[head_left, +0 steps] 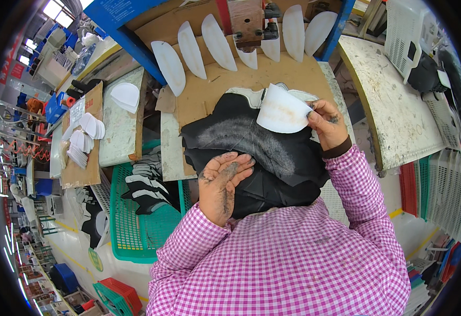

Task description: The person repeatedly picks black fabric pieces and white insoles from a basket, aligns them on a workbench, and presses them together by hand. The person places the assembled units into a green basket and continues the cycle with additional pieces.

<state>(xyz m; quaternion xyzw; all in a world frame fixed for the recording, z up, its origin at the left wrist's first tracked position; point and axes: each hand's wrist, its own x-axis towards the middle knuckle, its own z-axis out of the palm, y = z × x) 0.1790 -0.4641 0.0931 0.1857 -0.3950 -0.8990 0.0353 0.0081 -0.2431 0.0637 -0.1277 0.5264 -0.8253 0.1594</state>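
Note:
My right hand (327,124) pinches a white half-moon stiffener piece (282,109) by its right corner, between thumb and fingers. Yellowish-brown smears mark the piece, which is held over a stack of black fabric shoe uppers (256,142). The top upper has a greyish, dusty curved band across it and white edging at its far side. At the stack's near left, my left hand (225,184) is palm up, fingers loosely bent and apart, holding nothing. Dark smudges cover both hands. The stack's near edge lies against my checked clothing.
Beyond the stack, several white half-moon pieces (219,43) lean inside a blue-framed machine (130,39) with a metal head (246,23). At left, more white pieces (85,131) lie on cardboard beside a green basket (135,231) holding black-and-white uppers. A worn bench (399,105) stands right.

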